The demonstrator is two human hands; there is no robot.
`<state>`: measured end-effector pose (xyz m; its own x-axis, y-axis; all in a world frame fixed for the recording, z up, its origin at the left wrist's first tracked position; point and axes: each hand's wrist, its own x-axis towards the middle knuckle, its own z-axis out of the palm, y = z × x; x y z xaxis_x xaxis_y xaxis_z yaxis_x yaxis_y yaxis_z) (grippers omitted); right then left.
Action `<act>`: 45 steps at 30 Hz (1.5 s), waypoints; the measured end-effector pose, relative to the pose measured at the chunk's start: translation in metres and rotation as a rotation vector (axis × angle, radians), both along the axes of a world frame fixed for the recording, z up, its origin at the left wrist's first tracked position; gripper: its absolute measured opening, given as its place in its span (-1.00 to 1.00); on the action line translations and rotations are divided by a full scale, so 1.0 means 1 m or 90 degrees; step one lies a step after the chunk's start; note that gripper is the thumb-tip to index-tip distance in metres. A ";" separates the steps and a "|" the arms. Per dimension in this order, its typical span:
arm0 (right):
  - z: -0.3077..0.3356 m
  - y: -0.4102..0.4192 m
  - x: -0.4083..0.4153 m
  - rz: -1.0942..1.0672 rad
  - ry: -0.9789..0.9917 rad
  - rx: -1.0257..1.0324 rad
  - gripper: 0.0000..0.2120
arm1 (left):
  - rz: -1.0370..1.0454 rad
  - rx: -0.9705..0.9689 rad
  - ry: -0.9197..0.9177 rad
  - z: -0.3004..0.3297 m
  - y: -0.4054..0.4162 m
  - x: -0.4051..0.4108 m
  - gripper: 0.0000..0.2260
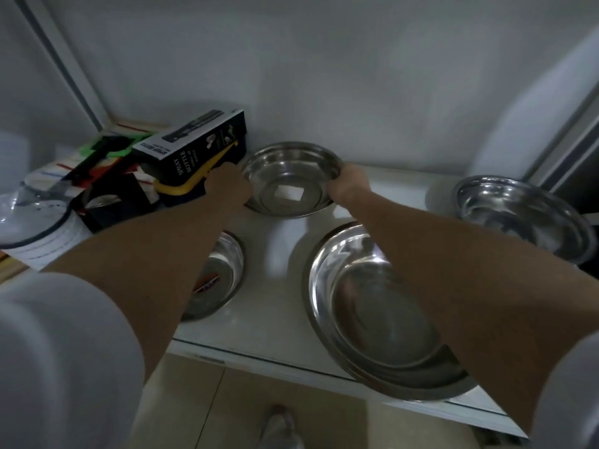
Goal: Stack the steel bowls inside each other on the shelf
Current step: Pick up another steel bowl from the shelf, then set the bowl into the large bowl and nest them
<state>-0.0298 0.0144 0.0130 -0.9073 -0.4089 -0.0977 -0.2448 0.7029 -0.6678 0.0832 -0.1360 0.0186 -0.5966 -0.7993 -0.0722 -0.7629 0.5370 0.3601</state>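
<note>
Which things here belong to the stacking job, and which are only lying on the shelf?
For the job:
- back bowl, held at its rim by the left hand and the right hand
- large front bowl
- small bowl
- right bowl

Just lying about:
- spray bottle box
- yellow tool
- lidded container

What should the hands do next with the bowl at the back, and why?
Probably lift the back bowl a little, then bring it toward the big bowl at the front edge. The left hand and right hand each hold its rim on opposite sides, so the grip looks ready. The big bowl is wider and lies empty, so the back bowl should fit inside.
</note>
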 end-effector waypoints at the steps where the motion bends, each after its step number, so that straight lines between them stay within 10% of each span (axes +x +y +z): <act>1: 0.004 0.011 -0.007 -0.015 0.006 -0.001 -0.63 | -0.008 0.024 0.031 -0.001 0.005 -0.010 -0.80; 23: -0.005 0.136 -0.060 -0.146 0.009 0.034 -0.67 | -0.046 0.063 0.071 -0.022 0.115 -0.100 -0.56; 31: 0.003 0.228 -0.084 -0.284 0.042 0.072 -0.57 | -0.255 0.031 0.212 -0.002 0.215 -0.141 -0.70; 45: -0.027 0.309 -0.109 -0.431 -0.097 -0.072 -0.57 | -0.315 0.092 -0.009 -0.027 0.306 -0.181 -0.64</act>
<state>-0.1389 0.3237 -0.0136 -0.9456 0.2253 -0.2349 0.3243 0.5921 -0.7377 -0.0975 0.1701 -0.0081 -0.8989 -0.4029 -0.1721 -0.4356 0.7808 0.4479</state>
